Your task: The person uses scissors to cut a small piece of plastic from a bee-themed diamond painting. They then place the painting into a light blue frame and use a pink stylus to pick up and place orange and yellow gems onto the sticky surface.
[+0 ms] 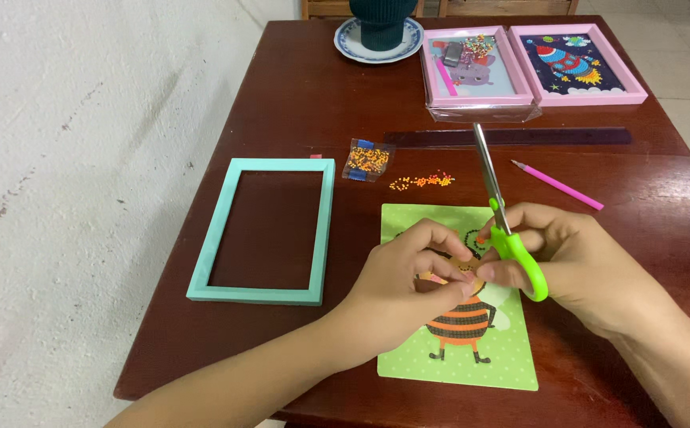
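A: Right hand [591, 265] is closed around the green-handled scissors [511, 242], blades shut and pointing away up the table [297, 95]. Left hand [404, 281] pinches something small at its fingertips; what it is cannot be told.

B: Position of the bee picture card [496, 357]?

A: Flat on the table, directly beneath both hands, its upper half covered by them. Empty teal frame [216, 238] just to its left, loose orange beads [424, 181] beyond it.

B: Handling note?

A: Judgement: steady the wrists on the card, keep the blade tips clear of the left fingers, work in small movements so the pinched piece does not slip
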